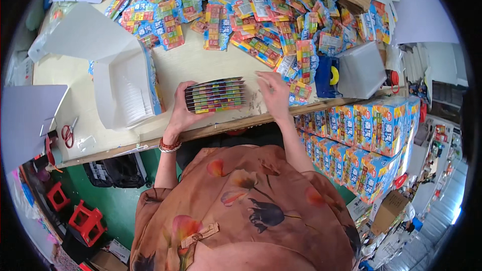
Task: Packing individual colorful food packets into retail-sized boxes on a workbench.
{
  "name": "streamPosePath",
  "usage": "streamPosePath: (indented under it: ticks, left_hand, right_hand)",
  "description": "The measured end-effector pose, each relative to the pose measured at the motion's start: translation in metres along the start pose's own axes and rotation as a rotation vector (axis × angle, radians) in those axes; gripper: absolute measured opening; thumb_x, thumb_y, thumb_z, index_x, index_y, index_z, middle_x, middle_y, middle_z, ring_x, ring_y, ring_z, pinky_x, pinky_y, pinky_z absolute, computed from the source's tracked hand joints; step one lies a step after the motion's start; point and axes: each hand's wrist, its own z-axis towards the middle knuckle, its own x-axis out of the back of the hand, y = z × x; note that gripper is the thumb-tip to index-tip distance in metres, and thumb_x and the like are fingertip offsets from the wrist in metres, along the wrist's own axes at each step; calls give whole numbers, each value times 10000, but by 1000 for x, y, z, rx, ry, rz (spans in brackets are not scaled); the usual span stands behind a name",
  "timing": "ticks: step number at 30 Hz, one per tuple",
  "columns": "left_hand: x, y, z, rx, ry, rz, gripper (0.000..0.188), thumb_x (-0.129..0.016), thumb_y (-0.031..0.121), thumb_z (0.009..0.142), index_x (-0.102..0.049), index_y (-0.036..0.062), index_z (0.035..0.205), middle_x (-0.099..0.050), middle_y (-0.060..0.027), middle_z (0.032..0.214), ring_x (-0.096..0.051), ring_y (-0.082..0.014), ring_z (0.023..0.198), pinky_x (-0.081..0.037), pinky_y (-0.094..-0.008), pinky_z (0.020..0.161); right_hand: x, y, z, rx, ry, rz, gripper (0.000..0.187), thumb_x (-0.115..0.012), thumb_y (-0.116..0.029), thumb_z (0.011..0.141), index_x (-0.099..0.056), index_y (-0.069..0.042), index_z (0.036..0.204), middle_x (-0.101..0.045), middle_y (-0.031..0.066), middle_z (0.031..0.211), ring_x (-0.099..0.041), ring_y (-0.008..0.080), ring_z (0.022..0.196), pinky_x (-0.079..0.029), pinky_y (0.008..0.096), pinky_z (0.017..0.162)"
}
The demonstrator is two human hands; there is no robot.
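Note:
My left hand (182,109) is closed round the left end of a stack of colourful flat card packs (216,98), holding them in a row near the table's front edge. To the right of the stack, my right hand (275,98) hovers with its fingers loosely bent and apart, gripping nothing that I can see. Some loose packs (300,92) lie just beyond that hand. An open carton (120,88), white inside with a printed blue side, stands left of my left hand, its lid folded back.
A large heap of the same packs (251,7) spreads over the back of the table (196,60). A blue tape dispenser (327,77) stands at the right. Printed cartons (361,130) are stacked below right. Red-handled scissors (68,134) lie at the left.

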Motion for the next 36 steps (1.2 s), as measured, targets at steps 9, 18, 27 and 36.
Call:
streamPosePath:
  ticks: [9,18,27,36]
  left_hand:
    - [5,5,5,-42,0,37,858,-897,205,548,-375,51,1212,-458,-114,1131,-472,-262,1077,-400,-373,954]
    - [0,0,2,-70,-15,-17,878,-894,207,575,-337,29,1230,-440,-106,1128,-494,-219,1061,-432,-337,929]
    - [1,3,4,-42,-30,-40,898,-892,193,574,-316,25,1242,-435,-114,1156,-494,-214,1076,-424,-338,948]
    - [1,8,2,-35,-34,-22,919,-886,165,584,-289,31,1270,-446,-120,1157,-499,-207,1078,-429,-333,946]
  right_hand:
    - [98,24,-22,-184,-235,-632,577,-740,-185,717,-498,-78,1230,-484,118,1138,-470,323,1078,-416,446,851]
    - [99,6,0,-187,-350,-766,442,-782,-150,665,-523,-64,1014,-526,97,1013,-493,285,1039,-387,425,828]
    - [93,9,10,-245,80,-238,241,-613,-59,869,-505,-30,1082,-597,131,960,-599,256,869,-456,338,779]
    - [57,50,10,-588,600,1168,339,-511,-151,958,-421,-37,1265,-564,92,1154,-579,223,1043,-522,435,828]
